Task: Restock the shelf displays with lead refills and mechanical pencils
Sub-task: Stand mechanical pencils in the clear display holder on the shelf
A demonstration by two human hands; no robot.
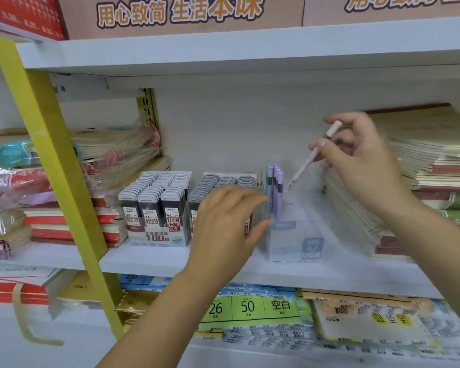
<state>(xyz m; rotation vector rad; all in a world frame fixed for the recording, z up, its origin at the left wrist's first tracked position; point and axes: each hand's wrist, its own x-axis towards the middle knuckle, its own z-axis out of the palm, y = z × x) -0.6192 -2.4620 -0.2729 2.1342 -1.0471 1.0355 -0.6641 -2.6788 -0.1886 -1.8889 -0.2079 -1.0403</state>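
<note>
Right hand [361,155] pinches a pink pencil [304,170], tip down, tilted over the clear box [295,243] on the shelf [144,258]. I judge it is aimed beside the blue and purple pencils [275,189] standing inside. Left hand [229,221], fingers fairly straight, rests against the box's left side, probably to steady it. Lead refills [157,205] stand just left.

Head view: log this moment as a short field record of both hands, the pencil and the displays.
right hand: pinches a pink mechanical pencil, tip angled down toward the clear display box
left hand: fingers and thumb against the box's left side
in box: blue and purple pencils, upright
left of box: lead refill displays, one partly behind the left hand
right of box: stacked notebooks
</note>
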